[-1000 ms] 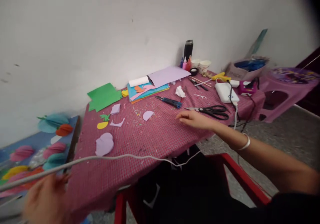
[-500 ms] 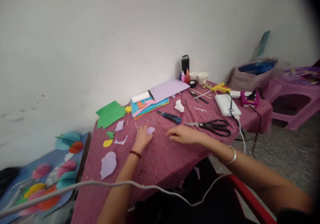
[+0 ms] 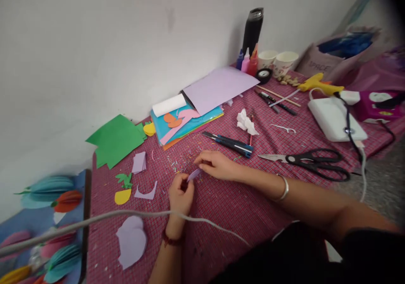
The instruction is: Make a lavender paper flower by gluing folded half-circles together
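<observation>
Left hand (image 3: 181, 195): pinching a small purple paper piece (image 3: 194, 174) by its left end, with thumb and fingers bent and brought together on it.
Right hand (image 3: 218, 166): at the right end of the same piece, with fingers curled and a narrow gap to the thumb; cannot tell whether gripping or merely touching.
Purple piece: seen nearly edge-on between both hands, over the red checked tablecloth (image 3: 221, 204).
Knife: blue-and-black box cutter (image 3: 232, 144), lying just beyond the right hand, blade to the left.
Scissors: black-handled metal scissors (image 3: 290, 159), lying right of the right hand, blades to the left.
Left of the hands: curved lilac paper offcut (image 3: 147, 194), yellow rounded paper piece (image 3: 122, 196), green leafy paper cut-out (image 3: 124, 179).
Near left: overlapping rounded lilac paper shapes (image 3: 133, 244).
Far left: green paper sheets (image 3: 118, 138).
Cable: long white cord (image 3: 126, 213), passing in front of the left wrist.
</observation>
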Demonstrator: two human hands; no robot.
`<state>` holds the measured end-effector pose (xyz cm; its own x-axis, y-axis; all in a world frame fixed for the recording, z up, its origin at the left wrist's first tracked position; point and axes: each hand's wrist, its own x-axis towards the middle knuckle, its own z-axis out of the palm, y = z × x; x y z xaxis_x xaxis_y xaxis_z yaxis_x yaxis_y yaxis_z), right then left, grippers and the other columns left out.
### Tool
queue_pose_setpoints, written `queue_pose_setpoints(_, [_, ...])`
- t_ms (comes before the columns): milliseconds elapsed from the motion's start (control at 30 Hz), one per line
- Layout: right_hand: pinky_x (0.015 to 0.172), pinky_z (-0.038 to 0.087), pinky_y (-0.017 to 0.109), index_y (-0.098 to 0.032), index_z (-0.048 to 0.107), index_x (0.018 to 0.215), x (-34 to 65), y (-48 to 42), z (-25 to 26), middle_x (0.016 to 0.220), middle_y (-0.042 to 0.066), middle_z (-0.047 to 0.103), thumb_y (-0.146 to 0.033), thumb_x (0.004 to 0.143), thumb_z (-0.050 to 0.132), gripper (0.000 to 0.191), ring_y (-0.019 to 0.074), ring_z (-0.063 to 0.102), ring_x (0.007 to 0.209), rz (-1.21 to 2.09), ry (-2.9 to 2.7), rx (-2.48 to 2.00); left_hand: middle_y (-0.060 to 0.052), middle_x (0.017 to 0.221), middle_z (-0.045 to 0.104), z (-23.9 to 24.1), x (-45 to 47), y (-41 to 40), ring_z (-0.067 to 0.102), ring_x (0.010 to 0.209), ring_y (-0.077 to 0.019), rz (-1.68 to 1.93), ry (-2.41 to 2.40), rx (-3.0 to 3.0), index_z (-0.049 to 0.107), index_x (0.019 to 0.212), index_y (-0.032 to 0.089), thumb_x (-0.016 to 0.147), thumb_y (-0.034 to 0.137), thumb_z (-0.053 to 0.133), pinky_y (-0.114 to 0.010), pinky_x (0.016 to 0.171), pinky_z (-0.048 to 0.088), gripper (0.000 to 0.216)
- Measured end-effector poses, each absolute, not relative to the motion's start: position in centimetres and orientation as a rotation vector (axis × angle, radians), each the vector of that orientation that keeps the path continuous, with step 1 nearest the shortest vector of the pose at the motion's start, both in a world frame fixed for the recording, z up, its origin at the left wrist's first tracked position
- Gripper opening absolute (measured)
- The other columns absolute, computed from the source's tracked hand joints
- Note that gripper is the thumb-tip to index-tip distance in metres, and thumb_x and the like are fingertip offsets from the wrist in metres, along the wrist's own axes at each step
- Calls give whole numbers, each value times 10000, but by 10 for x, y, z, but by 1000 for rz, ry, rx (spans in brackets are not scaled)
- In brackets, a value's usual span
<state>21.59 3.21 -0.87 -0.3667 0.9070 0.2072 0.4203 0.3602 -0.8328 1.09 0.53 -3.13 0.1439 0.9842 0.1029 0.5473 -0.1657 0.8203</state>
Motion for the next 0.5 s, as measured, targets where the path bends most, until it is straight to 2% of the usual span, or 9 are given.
queue_pose_setpoints(133, [731, 461, 263, -160, 654, 1011, 217, 26, -8, 880, 38, 642, -191, 886, 567, 155, 138, 588, 777, 1002, -1941, -1001, -2, 760, 622, -28, 8, 2, 612, 707, -146, 1018, 1394, 1715, 571, 825, 219, 846, 240, 540, -271, 676, 500, 43])
queue_pose_setpoints(267, [753, 456, 256, -178, 613, 867, 208, 20, -11, 847, 22, 609, -102, 837, 558, 99, 137, 581, 807, 993, -1927, -909, -34, 859, 657, -27, 11, -1, 646, 828, -167, 1111, 1302, 1703, 562, 796, 222, 829, 250, 566, -306, 771, 529, 43])
queue_pose_setpoints(400, [714, 432, 247, -188, 561, 828, 205, 8, -5, 824, 23, 582, -116, 846, 549, 75, 139, 557, 777, 810, -1970, -945, -54, 933, 663, -24, 23, -5, 642, 919, -181, 1137, 1305, 1733, 601, 829, 219, 828, 236, 563, -331, 845, 524, 42])
queue_pose_setpoints(500, [680, 405, 253, -188, 571, 870, 208, 1, 2, 847, 38, 598, -132, 867, 516, 79, 146, 554, 756, 599, -2060, -1092, -57, 967, 664, -11, 25, -9, 643, 882, -166, 1122, 1393, 1752, 624, 994, 213, 823, 202, 556, -312, 808, 529, 184])
